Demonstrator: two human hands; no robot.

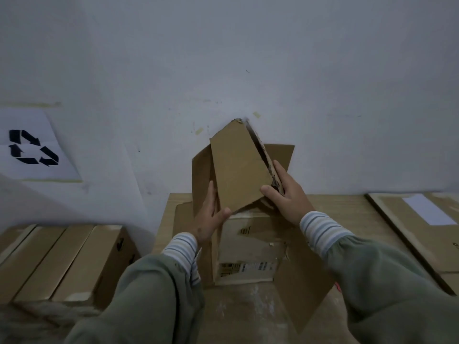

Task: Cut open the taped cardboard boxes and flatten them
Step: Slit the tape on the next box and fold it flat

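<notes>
The box (pixel 248 244) is standing opened on the table (pixel 335 207), centre. Both hands are bending its far flap (pixel 238 167): left hand (pixel 211 219) pressing flat-fingered, right hand (pixel 285 192) clamping the edge. Folding along the crease should flatten it cleanly.

We saw both hands on an opened cardboard box (pixel 238 170) standing on the surface (pixel 335 207): left hand (pixel 211 219) flat against its 9 o'clock flap, right hand (pixel 285 192) gripping the torn 3 o'clock edge. More boxes (pixel 62 259) lay at 8 o'clock.
</notes>
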